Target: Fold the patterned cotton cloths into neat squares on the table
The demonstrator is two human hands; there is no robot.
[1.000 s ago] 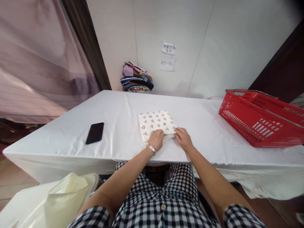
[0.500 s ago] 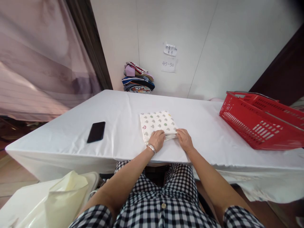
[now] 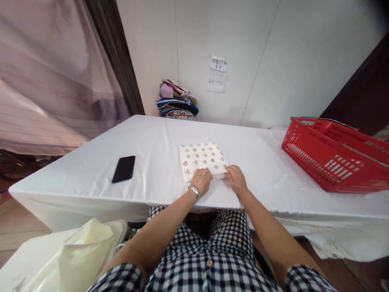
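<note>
Head view: red basket [image 3: 331, 156], hands [image 3: 217, 180] on folded cloth [image 3: 202, 159].

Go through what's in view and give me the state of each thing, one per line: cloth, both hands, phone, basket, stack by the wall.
Patterned cloth: folded into a flat square, lying on the white table.
Left hand: resting on the cloth's near edge.
Right hand: at the cloth's near right corner, touching it.
Phone: flat, screen dark.
Red basket: upright on the table; contents not visible.
Fabric stack: folded, piled against the wall.
</note>
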